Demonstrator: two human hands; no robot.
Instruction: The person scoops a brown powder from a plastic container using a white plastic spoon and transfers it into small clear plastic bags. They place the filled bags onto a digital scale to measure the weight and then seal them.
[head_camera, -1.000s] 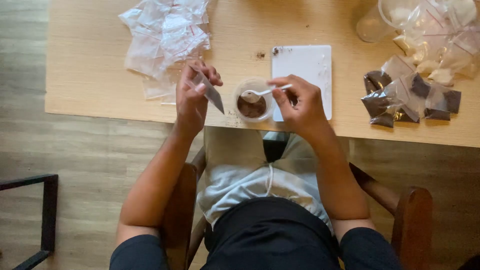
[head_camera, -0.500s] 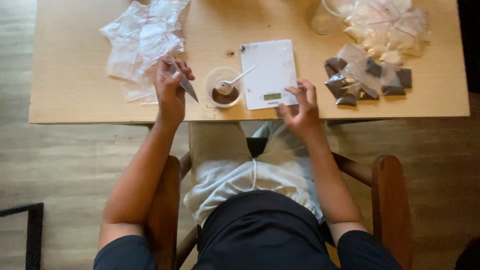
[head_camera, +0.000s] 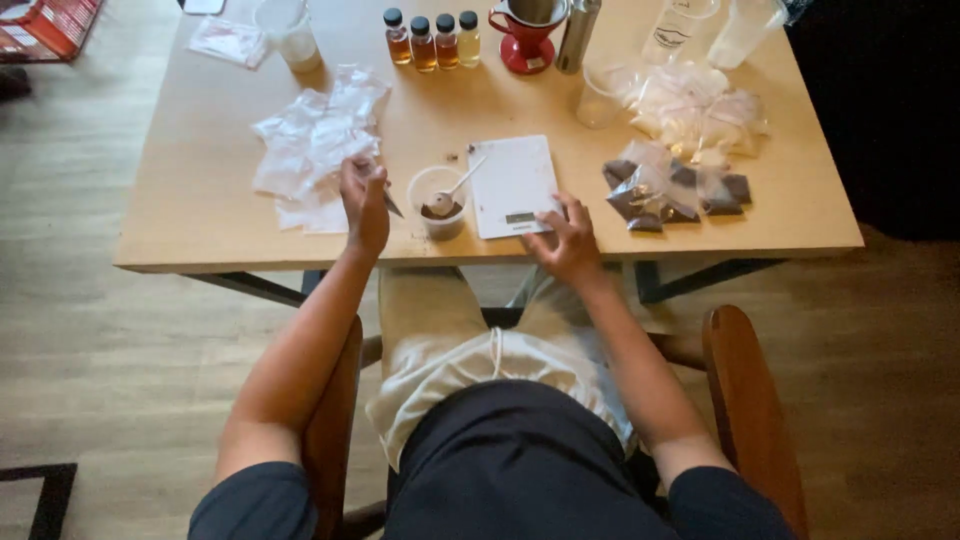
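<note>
cup (head_camera: 438, 205): brown powder and a white spoon (head_camera: 455, 188) inside
left hand (head_camera: 364, 202): fingers pinch a small bag (head_camera: 385, 198)
right hand (head_camera: 566, 236): fingers spread, touching the scale (head_camera: 510, 180)

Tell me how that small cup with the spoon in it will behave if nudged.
The cup looks like light, thin plastic, so it probably slides easily. The spoon leans out over its rim, so it may tip. The dark powder inside fills only the bottom, adding little weight.

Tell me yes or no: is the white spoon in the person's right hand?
No: the white spoon rests in the small cup, while the right hand lies on the white scale.
</note>
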